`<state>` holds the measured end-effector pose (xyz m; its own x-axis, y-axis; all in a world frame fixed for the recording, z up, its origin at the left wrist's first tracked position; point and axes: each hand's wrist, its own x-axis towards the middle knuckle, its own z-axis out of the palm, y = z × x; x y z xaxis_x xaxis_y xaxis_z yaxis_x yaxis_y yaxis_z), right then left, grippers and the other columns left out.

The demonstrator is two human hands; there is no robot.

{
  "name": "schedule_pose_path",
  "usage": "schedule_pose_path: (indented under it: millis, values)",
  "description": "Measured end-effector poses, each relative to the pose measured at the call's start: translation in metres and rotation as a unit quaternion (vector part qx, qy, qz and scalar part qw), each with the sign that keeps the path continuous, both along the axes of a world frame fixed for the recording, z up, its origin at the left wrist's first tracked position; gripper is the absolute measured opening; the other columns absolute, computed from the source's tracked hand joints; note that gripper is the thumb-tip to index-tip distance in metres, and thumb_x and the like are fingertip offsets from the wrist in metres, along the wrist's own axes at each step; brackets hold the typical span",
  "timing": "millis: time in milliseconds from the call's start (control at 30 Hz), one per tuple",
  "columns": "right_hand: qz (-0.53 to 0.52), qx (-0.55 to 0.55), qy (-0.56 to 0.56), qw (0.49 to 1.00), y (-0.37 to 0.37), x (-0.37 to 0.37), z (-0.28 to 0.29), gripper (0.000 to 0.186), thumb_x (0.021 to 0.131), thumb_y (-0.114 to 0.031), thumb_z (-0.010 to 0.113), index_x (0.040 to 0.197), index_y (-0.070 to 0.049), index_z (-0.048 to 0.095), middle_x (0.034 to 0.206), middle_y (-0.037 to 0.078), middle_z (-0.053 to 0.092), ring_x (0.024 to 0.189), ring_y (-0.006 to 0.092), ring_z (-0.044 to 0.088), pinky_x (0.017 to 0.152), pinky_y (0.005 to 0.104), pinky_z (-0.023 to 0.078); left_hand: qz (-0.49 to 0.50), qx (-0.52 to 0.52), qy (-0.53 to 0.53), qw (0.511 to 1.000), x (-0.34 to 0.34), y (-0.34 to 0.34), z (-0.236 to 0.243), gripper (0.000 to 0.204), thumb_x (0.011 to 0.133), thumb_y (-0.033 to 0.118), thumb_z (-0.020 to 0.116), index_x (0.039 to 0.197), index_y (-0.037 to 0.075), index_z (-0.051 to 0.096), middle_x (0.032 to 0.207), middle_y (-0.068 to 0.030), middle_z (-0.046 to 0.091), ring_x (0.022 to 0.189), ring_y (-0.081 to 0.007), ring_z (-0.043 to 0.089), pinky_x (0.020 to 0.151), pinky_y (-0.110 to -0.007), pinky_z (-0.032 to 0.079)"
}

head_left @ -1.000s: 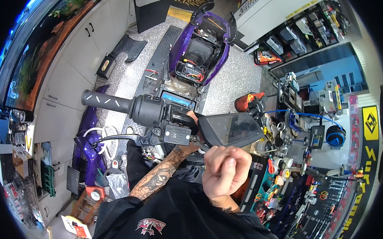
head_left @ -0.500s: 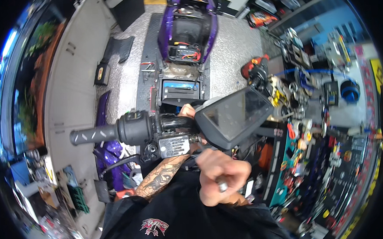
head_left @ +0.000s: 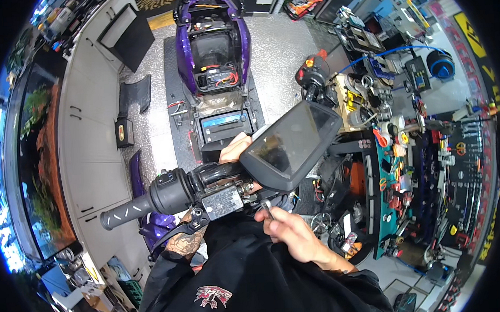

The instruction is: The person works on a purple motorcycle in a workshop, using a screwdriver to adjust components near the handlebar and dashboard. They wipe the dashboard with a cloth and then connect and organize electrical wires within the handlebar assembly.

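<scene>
My right hand (head_left: 292, 238) is closed round a small metal tool (head_left: 267, 205), just below the brake reservoir's fitting and the lower corner of the dark display (head_left: 291, 146). The black handlebar runs to the left, carrying a striped grip (head_left: 127, 214), a switch housing (head_left: 170, 190) and the reservoir (head_left: 221, 204). My left hand (head_left: 234, 149) reaches up behind the handlebar with curled fingers beside the display; what they grip is hidden. My tattooed left forearm shows below the bar.
A stripped purple scooter body (head_left: 184, 53) with a wired battery (head_left: 218, 76) stands ahead. White cabinets (head_left: 91, 163) and an aquarium (head_left: 44, 181) line the left. A tool bench (head_left: 385, 194) crowded with tools runs along the right. Loose black panels (head_left: 133, 100) lie on the floor.
My view has shifted. My right hand has turned, bringing the metal tool up toward the fitting by the reservoir. My left hand's fingers show more above the bar.
</scene>
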<state>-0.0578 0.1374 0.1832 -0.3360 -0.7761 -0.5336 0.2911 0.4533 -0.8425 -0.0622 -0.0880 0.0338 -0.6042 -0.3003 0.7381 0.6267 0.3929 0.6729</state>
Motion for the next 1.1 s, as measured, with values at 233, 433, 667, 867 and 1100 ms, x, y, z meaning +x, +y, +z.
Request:
schedule_pose_path:
  millis: [233, 433, 667, 867, 1100]
  values:
    - [-0.086, -0.077, -0.125, 0.985, 0.019, -0.003, -0.035, 0.033, 0.123, -0.025, 0.038, 0.139, -0.003, 0.057, 0.082, 0.001, 0.051, 0.066, 0.0093, 0.048, 0.062, 0.0266, 0.047, 0.059, -0.067, -0.139, 0.986, 0.022, 0.012, 0.008, 0.023, 0.086, 0.02, 0.076, 0.098, 0.001, 0.075, 0.096, -0.0146, 0.075, 0.083, -0.0312, 0.07, 0.077, -0.039, 0.054]
    - [-0.025, -0.031, 0.225, 0.974, -0.001, -0.007, -0.02, 0.038, 0.115, -0.016, 0.051, 0.149, 0.001, 0.054, 0.123, 0.024, 0.075, 0.107, 0.0423, 0.077, 0.09, 0.046, 0.059, 0.088, -0.046, -0.017, 0.995, 0.015, 0.021, -0.005, 0.03, 0.082, 0.02, 0.081, 0.092, -0.001, 0.062, 0.083, -0.0103, 0.055, 0.072, -0.0266, 0.054, 0.07, -0.039, 0.042]
    - [0.019, -0.026, 0.319, 0.947, -0.007, -0.005, -0.04, 0.028, 0.11, -0.01, 0.057, 0.133, 0.006, 0.058, 0.1, 0.026, 0.076, 0.089, 0.0499, 0.074, 0.08, 0.0526, 0.061, 0.002, -0.001, 0.041, 0.999, -0.001, 0.009, -0.012, 0.032, 0.081, 0.021, 0.077, 0.086, -0.003, 0.056, 0.073, -0.0095, 0.046, 0.062, -0.0249, 0.044, 0.061, -0.04, 0.033]
    - [-0.013, -0.106, 0.425, 0.899, -0.013, -0.006, -0.063, 0.03, 0.105, -0.004, 0.062, 0.133, 0.006, 0.057, 0.098, 0.025, 0.075, 0.086, 0.0481, 0.074, 0.075, 0.0529, 0.061, 0.054, 0.147, 0.01, 0.988, -0.001, 0.031, -0.017, 0.041, 0.088, 0.004, 0.084, 0.116, -0.006, 0.056, 0.085, -0.0118, 0.058, 0.072, -0.0211, 0.054, 0.07, -0.035, 0.045]
    - [0.02, -0.095, 0.403, 0.91, -0.01, -0.008, -0.061, 0.034, 0.108, -0.01, 0.06, 0.139, 0.004, 0.054, 0.097, 0.021, 0.074, 0.089, 0.0469, 0.074, 0.081, 0.0526, 0.059, 0.09, -0.062, 0.04, 0.993, -0.007, 0.006, 0.002, 0.059, 0.09, 0.016, 0.084, 0.146, 0.01, 0.065, 0.131, -0.0225, 0.061, 0.116, -0.035, 0.064, 0.108, -0.047, 0.05]
